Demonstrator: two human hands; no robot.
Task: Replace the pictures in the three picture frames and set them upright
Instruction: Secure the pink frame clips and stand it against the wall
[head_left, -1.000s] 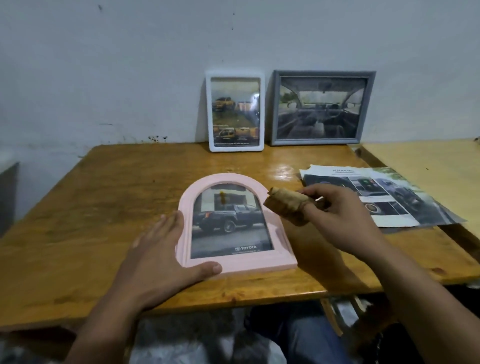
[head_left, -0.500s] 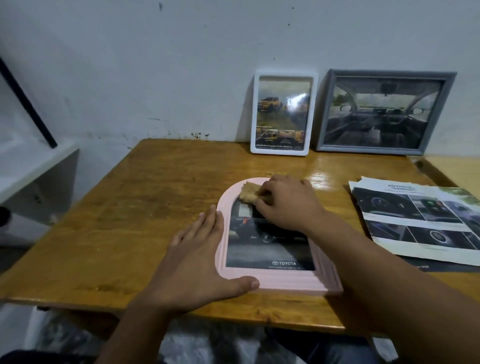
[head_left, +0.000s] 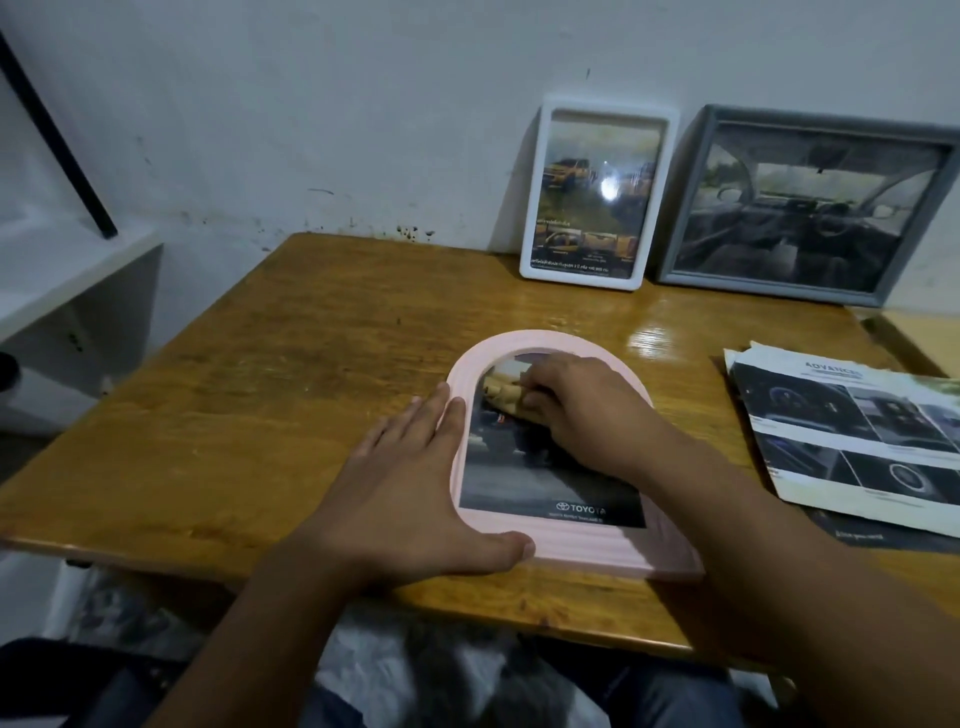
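Wood table (head_left: 291, 364): pink frame (head_left: 550, 558) lies flat near the front edge. Our left hand (head_left: 415, 493) presses it, fingers straight; right hand (head_left: 576, 410) grips a cloth (head_left: 501, 397) on its glass. 2 frames upright at the wall.

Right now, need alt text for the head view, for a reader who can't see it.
A pink arched picture frame lies flat on a wooden table, the left hand pressing flat on its left edge while the right hand grips a tan cloth on the glass. A white frame and a grey frame stand upright against the wall; car brochures lie at right.
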